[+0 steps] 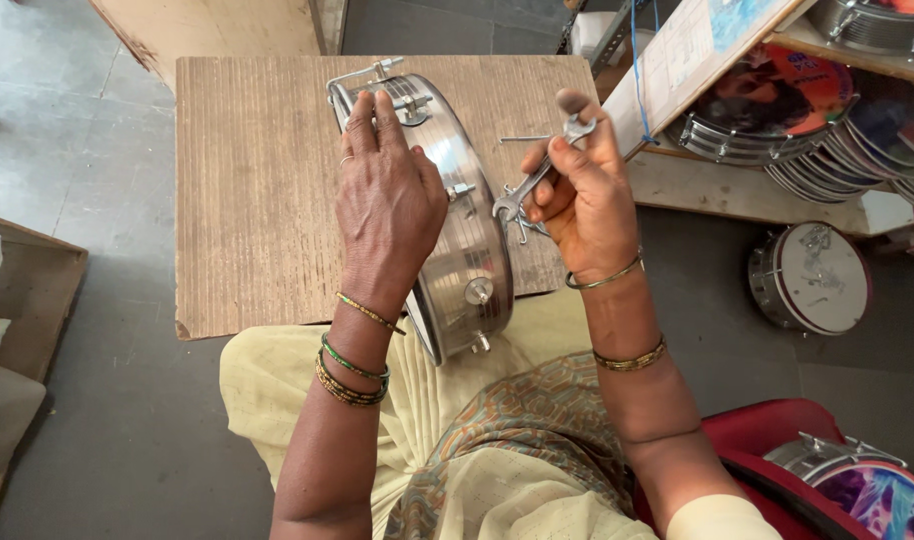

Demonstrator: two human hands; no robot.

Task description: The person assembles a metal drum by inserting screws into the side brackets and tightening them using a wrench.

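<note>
Worn wooden board [257, 190] on grey floor [97, 430], stack of metal-rimmed drums with colourful printed heads [777, 110] on wooden shelf [717, 185] at right, single white-headed drum [812, 278] on floor, red tub [767, 430] holding purple-headed drum [872, 495], cardboard box [27, 300] at left

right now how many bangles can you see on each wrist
5, counted by bands: three on the left wrist, one thin gold, one green, one beaded gold stack; two gold on the right wrist, upper, lower. Stacked ones may hide more.

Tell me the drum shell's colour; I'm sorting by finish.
Shiny silver metal, the drum shell, best seen in the head view.
</note>
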